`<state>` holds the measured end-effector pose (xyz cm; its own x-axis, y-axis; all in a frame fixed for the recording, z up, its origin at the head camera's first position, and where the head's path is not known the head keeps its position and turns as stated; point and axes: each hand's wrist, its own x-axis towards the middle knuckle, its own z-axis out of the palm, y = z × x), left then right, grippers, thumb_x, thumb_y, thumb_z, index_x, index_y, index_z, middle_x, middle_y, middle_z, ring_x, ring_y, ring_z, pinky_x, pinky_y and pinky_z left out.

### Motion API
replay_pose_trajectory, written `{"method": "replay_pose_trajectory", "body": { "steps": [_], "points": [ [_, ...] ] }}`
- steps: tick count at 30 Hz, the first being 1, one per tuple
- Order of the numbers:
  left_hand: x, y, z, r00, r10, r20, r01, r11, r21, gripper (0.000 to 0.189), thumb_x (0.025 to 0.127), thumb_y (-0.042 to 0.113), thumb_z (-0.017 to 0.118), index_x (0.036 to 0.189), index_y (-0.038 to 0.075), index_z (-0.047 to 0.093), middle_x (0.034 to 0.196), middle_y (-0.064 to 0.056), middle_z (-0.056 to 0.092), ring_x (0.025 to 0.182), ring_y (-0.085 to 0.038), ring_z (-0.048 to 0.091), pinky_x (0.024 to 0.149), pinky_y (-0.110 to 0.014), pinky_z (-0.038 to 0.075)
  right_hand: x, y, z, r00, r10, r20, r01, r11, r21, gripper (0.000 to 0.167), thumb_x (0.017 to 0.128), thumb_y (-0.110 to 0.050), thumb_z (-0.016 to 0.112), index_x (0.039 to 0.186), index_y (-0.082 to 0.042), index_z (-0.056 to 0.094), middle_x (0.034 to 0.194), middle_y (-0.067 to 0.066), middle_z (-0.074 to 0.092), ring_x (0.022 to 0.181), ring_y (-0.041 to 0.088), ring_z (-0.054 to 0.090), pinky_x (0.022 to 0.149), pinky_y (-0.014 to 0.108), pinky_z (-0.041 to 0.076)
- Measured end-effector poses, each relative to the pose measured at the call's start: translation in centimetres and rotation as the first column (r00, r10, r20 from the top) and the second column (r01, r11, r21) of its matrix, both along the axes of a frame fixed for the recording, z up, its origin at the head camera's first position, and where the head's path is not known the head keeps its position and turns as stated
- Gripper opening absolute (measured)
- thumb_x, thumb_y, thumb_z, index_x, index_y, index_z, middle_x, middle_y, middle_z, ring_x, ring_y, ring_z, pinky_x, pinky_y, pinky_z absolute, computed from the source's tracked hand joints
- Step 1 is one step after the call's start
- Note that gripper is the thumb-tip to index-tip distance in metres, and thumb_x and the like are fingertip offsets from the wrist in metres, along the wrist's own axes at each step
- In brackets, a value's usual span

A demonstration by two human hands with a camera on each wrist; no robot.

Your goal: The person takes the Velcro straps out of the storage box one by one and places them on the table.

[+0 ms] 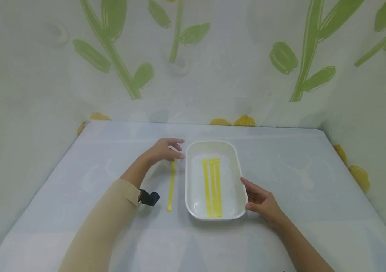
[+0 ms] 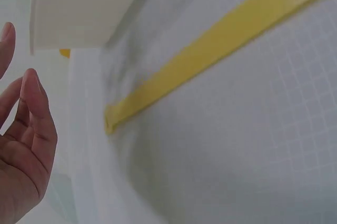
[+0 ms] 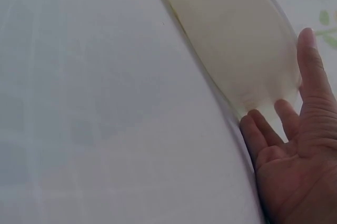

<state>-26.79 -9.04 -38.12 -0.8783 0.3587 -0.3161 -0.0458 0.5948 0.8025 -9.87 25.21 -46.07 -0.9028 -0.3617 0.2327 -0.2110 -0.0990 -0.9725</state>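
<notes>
A white rectangular tray (image 1: 193,206) with rounded corners stands on the table, holding three flat yellow strips (image 1: 212,189) side by side. To its left lies another yellow strip (image 1: 171,189), lengthwise, with a small raised end visible in the left wrist view. My left hand (image 1: 165,149) is above this strip's far end, beside the tray's left rim. Its fingers are loosely bent, and the left wrist view shows them apart from the strip. At the tray's right side, my right hand (image 1: 262,202) touches the rim and outer wall with its fingertips; the right wrist view shows this contact.
A pale patterned cloth covers the table (image 1: 301,234). Behind and at both sides rise white curtains (image 1: 226,68) printed with green leaves and yellow flowers. A black device (image 1: 149,198) is strapped on the left wrist, over a beige sleeve (image 1: 101,223).
</notes>
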Motion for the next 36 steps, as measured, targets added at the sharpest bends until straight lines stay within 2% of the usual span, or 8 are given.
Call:
{"method": "replay_pose_trajectory", "body": {
  "steps": [7,13,18,23,26,28,32,36],
  "points": [
    [-0.3,1.4,1.4,0.999,-0.03,0.017,0.028,0.996,0.082,0.067,0.078,0.022,0.078,0.139,0.016,0.049,0.117,-0.011,0.058,0.099,-0.025,0.063,0.085,-0.035,0.054,0.2,-0.3,0.0,1.0,-0.01,0.018,0.01,1.0,0.021,0.071,0.082,-0.009,0.072,0.141,0.005,0.036,0.136,-0.013,0.052,0.119,0.004,0.054,0.092,0.02,0.047],
    [-0.2,3.2,3.0,0.994,-0.104,0.034,0.096,0.979,0.178,0.065,0.081,0.015,0.076,0.139,0.013,0.047,0.123,-0.014,0.056,0.107,-0.032,0.061,0.083,-0.035,0.055,0.0,-0.4,0.1,1.0,-0.009,0.012,0.009,1.0,0.023,0.069,0.083,-0.007,0.071,0.141,0.006,0.036,0.136,-0.013,0.052,0.119,0.004,0.053,0.092,0.019,0.046],
    [-0.2,5.3,3.4,0.978,-0.195,0.068,0.173,0.954,0.246,0.063,0.082,0.01,0.073,0.139,0.006,0.046,0.126,-0.017,0.056,0.11,-0.033,0.061,0.083,-0.034,0.055,0.1,-0.1,0.2,0.999,-0.034,0.026,0.032,0.998,0.055,0.069,0.082,-0.006,0.072,0.141,0.004,0.037,0.136,-0.015,0.051,0.12,0.002,0.053,0.092,0.019,0.046],
    [0.0,7.4,3.6,0.954,-0.233,0.19,0.193,0.959,0.208,0.063,0.083,0.009,0.072,0.139,0.003,0.044,0.119,-0.016,0.061,0.112,-0.03,0.06,0.082,-0.031,0.055,0.2,0.1,0.3,0.998,-0.04,0.039,0.038,0.998,0.051,0.069,0.081,-0.005,0.072,0.14,0.004,0.038,0.136,-0.015,0.051,0.12,0.002,0.053,0.092,0.019,0.046],
    [0.3,8.6,3.6,0.942,-0.215,0.258,0.182,0.972,0.148,0.064,0.082,0.009,0.073,0.139,0.002,0.045,0.115,-0.015,0.065,0.111,-0.027,0.06,0.083,-0.03,0.055,0.2,0.3,0.3,0.999,-0.026,0.026,0.025,0.999,0.022,0.068,0.081,-0.003,0.072,0.14,0.005,0.038,0.136,-0.013,0.052,0.119,0.003,0.053,0.092,0.02,0.047],
    [0.4,9.2,3.2,0.945,-0.184,0.269,0.16,0.981,0.108,0.064,0.08,0.011,0.075,0.137,0.003,0.047,0.113,-0.012,0.065,0.106,-0.023,0.062,0.083,-0.03,0.054,0.1,0.3,0.2,1.0,-0.018,0.016,0.018,1.0,0.013,0.068,0.081,-0.002,0.072,0.14,0.005,0.039,0.136,-0.012,0.053,0.119,0.004,0.054,0.092,0.02,0.047],
    [0.7,10.2,2.3,0.97,-0.091,0.224,0.08,0.995,0.055,0.061,0.076,0.016,0.08,0.131,0.006,0.055,0.108,-0.006,0.066,0.085,-0.013,0.059,0.073,-0.023,0.051,0.1,0.3,0.3,1.0,-0.017,0.007,0.017,1.0,0.013,0.067,0.081,-0.001,0.071,0.139,0.006,0.039,0.136,-0.012,0.052,0.119,0.004,0.054,0.091,0.02,0.047],
    [1.0,11.0,1.1,0.988,-0.028,0.152,0.024,0.999,0.029,0.054,0.074,0.016,0.082,0.123,0.008,0.061,0.114,-0.007,0.065,0.058,-0.008,0.037,0.052,-0.019,0.033,0.2,0.3,0.3,1.0,-0.021,0.002,0.021,1.0,0.019,0.066,0.082,-0.001,0.071,0.139,0.006,0.039,0.137,-0.013,0.052,0.12,0.003,0.053,0.091,0.019,0.047]
  ]
}}
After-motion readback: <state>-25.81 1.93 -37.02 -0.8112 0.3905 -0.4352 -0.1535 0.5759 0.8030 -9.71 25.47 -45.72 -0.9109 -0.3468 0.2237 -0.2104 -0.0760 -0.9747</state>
